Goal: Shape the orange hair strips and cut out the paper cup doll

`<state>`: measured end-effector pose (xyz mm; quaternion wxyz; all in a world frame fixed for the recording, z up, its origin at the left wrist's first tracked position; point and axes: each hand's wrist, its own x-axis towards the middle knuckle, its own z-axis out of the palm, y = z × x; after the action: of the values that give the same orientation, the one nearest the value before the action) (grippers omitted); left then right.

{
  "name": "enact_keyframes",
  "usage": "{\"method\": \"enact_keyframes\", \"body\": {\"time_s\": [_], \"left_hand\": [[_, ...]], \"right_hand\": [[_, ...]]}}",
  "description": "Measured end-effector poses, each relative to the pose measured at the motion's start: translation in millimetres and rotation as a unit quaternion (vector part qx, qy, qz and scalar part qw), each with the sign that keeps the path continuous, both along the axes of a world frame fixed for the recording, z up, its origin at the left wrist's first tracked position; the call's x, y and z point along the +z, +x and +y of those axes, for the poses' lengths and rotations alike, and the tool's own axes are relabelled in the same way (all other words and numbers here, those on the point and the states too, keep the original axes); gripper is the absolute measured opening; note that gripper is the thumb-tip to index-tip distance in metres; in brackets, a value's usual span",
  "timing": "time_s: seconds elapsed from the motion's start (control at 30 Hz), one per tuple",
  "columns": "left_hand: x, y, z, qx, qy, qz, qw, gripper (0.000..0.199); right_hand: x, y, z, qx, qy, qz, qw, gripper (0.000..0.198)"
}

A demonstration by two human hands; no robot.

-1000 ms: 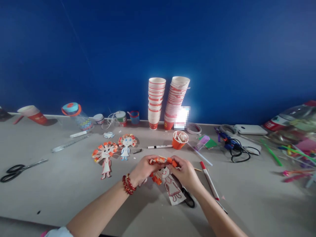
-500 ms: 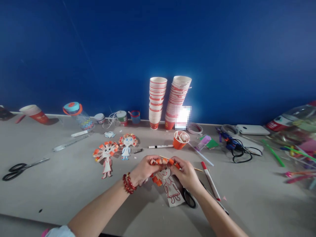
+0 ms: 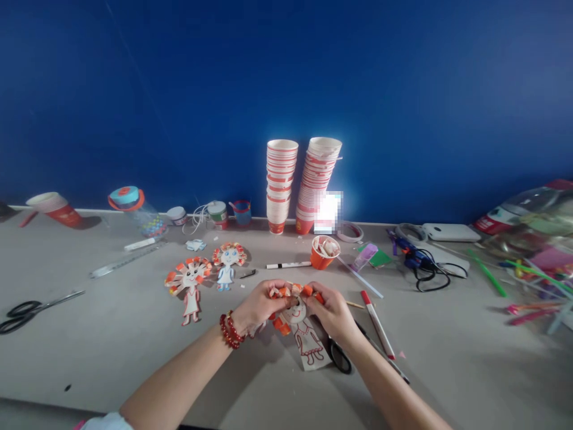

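A paper doll (image 3: 308,341) with a drawn face, a red-outlined dress and curled orange-and-white strips for hair is held between my two hands. My left hand (image 3: 265,306), with a red bead bracelet at the wrist, pinches the hair strips on the left side of the head. On the other side, my right hand (image 3: 332,312) has its fingers closed on the strips there. My fingers cover part of the doll's head. Black-handled scissors (image 3: 340,356) lie under my right hand, partly hidden. Two finished-looking paper dolls, one red (image 3: 191,286) and one blue (image 3: 226,266), lie to the left.
Two tall stacks of paper cups (image 3: 282,185) stand against the blue wall. An orange cup (image 3: 324,254) of scraps, a black marker (image 3: 289,265) and a red marker (image 3: 378,325) surround my hands. More scissors (image 3: 38,309) lie far left; a blue glue gun (image 3: 416,258) with cable is at right.
The whole view has shifted slightly, so things appear a little further left. Both hands keep their hold on the doll's hair strips, with only small finger movements.
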<state>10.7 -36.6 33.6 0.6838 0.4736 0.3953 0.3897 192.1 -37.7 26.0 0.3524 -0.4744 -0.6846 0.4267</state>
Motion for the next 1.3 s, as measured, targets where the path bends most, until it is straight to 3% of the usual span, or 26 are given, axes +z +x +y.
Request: {"method": "enact_keyframes", "body": {"time_s": [0.2, 0.43, 0.73, 1.3], "left_hand": [[0.3, -0.4, -1.4, -0.006, -0.014, -0.017, 1.000, 0.030], [-2.8, -1.5, -0.4, 0.028, -0.046, -0.032, 0.998, 0.030], [4.9, -0.9, -1.8, 0.000, -0.031, -0.038, 0.999, 0.031], [-0.3, 0.3, -1.5, 0.019, -0.069, -0.057, 0.996, 0.031]], "right_hand": [[-4.9, -0.6, 0.7, 0.009, -0.068, 0.067, 0.995, 0.023], [2.8, 5.5, 2.6, 0.025, -0.053, 0.030, 0.998, 0.025], [-0.2, -3.6, -0.4, 0.003, -0.125, 0.126, 0.984, 0.024], [0.9, -1.2, 0.0, -0.017, -0.126, 0.098, 0.987, 0.039]]}}
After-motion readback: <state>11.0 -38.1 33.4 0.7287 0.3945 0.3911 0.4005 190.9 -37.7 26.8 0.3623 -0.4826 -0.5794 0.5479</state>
